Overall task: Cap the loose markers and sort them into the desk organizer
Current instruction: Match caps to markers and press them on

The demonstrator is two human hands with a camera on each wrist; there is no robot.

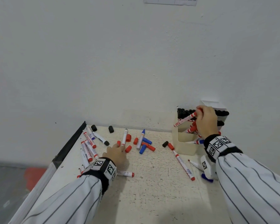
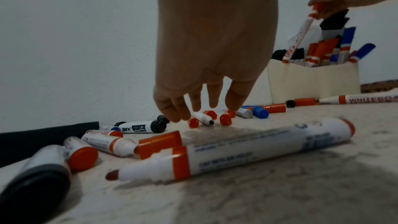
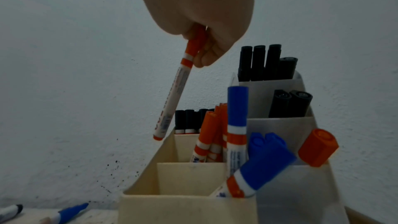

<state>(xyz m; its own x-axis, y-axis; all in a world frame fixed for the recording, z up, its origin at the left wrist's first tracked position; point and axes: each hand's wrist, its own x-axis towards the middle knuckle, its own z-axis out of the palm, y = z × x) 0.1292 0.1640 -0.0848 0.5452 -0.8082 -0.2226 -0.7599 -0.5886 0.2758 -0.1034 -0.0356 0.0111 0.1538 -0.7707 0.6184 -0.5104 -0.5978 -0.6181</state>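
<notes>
Speckled white table (image 1: 152,191): loose markers (image 1: 183,165), caps (image 1: 128,149), beige organizer (image 1: 184,143) at back-right.

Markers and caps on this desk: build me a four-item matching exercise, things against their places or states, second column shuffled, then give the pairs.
Things
1. red capped marker
2. black capped markers
3. loose red cap
4. blue marker

Places or states
A. lying uncapped on the desk
B. standing in the desk organizer, rear compartment
C. pinched in the right hand
D. below the left hand fingertips

Pairs: 1-C, 2-B, 3-D, 4-A

Left grip (image 1: 118,151) loose, right grip (image 1: 206,121) clenched
</notes>
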